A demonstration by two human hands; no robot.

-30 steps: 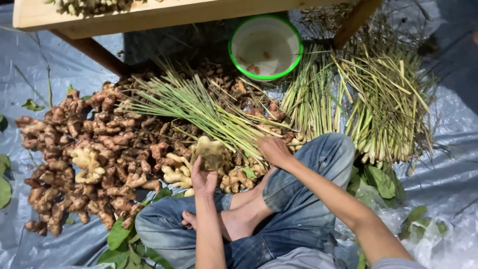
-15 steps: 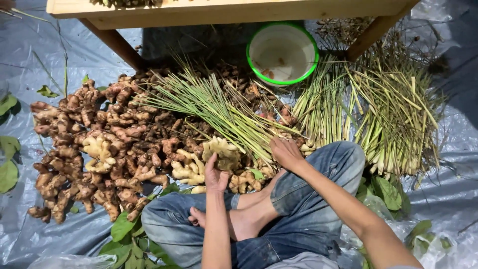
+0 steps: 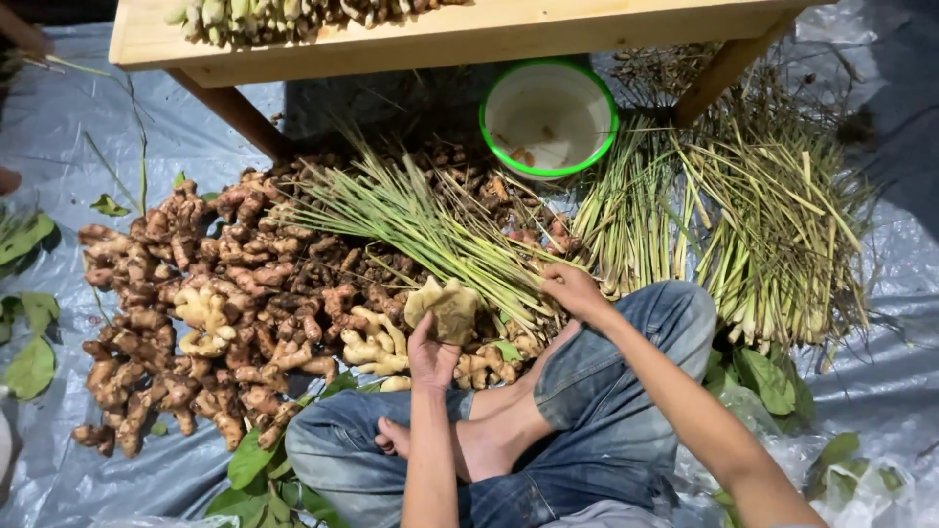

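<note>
I sit cross-legged in blue jeans on a grey plastic sheet [image 3: 59, 127]. My left hand [image 3: 430, 354] holds up a pale, flat piece of ginger [image 3: 445, 305] in front of my knees. My right hand [image 3: 572, 290] rests on the root ends of a bundle of green lemongrass stalks [image 3: 421, 225] that lies across a big heap of brown ginger roots [image 3: 196, 313]. Whether its fingers grip the stalks is hard to tell.
A white bowl with a green rim [image 3: 548, 117] stands beyond the heap, under a wooden table [image 3: 440, 39] loaded with roots. More lemongrass bundles [image 3: 773, 225] lie to the right. Loose green leaves [image 3: 29, 362] lie at the left and around my legs.
The camera view has shifted slightly. Both hands stay about where they were, the left still holding the ginger piece, the right on the lemongrass.
</note>
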